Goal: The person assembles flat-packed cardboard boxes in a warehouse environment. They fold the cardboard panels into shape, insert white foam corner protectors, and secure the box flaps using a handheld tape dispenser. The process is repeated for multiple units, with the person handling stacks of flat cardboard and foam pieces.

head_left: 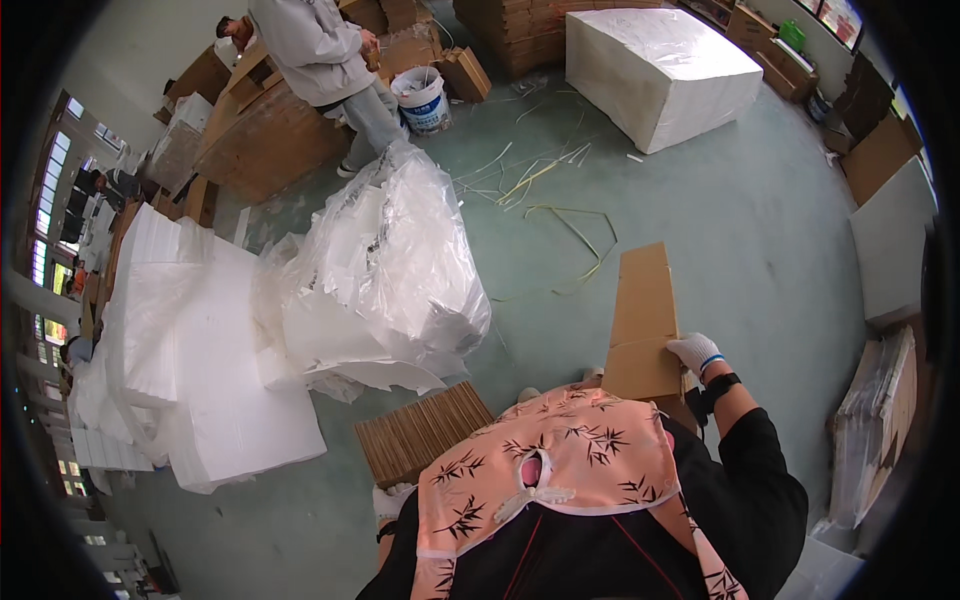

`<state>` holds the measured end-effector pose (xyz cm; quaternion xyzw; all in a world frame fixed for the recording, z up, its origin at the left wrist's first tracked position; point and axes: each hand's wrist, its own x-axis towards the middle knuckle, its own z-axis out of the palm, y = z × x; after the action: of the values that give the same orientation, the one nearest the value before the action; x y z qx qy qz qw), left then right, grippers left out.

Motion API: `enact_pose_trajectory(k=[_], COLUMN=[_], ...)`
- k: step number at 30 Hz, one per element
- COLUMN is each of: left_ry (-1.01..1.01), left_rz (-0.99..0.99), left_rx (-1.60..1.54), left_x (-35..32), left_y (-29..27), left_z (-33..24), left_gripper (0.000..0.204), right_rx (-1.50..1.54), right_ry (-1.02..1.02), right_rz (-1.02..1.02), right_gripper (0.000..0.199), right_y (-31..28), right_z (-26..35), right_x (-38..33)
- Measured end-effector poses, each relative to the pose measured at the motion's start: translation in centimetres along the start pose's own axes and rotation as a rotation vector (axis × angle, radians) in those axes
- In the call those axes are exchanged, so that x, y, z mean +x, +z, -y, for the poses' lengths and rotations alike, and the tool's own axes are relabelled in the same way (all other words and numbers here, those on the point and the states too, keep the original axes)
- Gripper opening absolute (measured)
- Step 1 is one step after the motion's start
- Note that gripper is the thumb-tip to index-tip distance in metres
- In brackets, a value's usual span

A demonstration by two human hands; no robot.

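My right hand [695,352], in a white knitted glove with a blue-edged cuff, is closed on the right edge of a folded brown cardboard piece [643,310]. The cardboard stands out in front of me, with a crease across its lower part. Low on the left is my left hand [390,500], gloved in white too. It lies at the near end of a tight stack of cardboard pieces [424,430], whose edges face up. Its fingers are mostly hidden, so I cannot see whether it grips the stack.
White foam sheets [215,350] and a plastic-wrapped bundle [385,260] stand to the left. A large white wrapped block [660,75] is at the far right. Loose straps [530,180] lie on the floor. Near a white bucket [422,100], another person [320,55] stands.
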<state>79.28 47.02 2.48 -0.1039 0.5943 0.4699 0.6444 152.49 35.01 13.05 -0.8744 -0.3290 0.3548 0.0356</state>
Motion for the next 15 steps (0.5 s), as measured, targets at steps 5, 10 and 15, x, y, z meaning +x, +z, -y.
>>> enact_pose_trajectory(k=[5,10,15], left_ry=[0.09,0.124,0.148], left_rz=[-0.151,-0.291,-0.412], left_rx=[-0.103,-0.174,-0.224], left_x=[-4.8,-8.5,-13.0], left_y=[0.0,4.6,10.0], left_z=[3.0,8.3,12.7], left_gripper=[0.036,0.036,0.036], right_rx=[-0.127,-0.201,-0.286], right_ry=[-0.105,-0.177,-0.333], right_rz=[0.132,0.203,0.26], right_gripper=[0.043,0.053,0.058], right_y=[-5.4,-8.0,-9.3], right_z=[7.7,14.9,27.9], right_x=[11.4,28.2,38.0])
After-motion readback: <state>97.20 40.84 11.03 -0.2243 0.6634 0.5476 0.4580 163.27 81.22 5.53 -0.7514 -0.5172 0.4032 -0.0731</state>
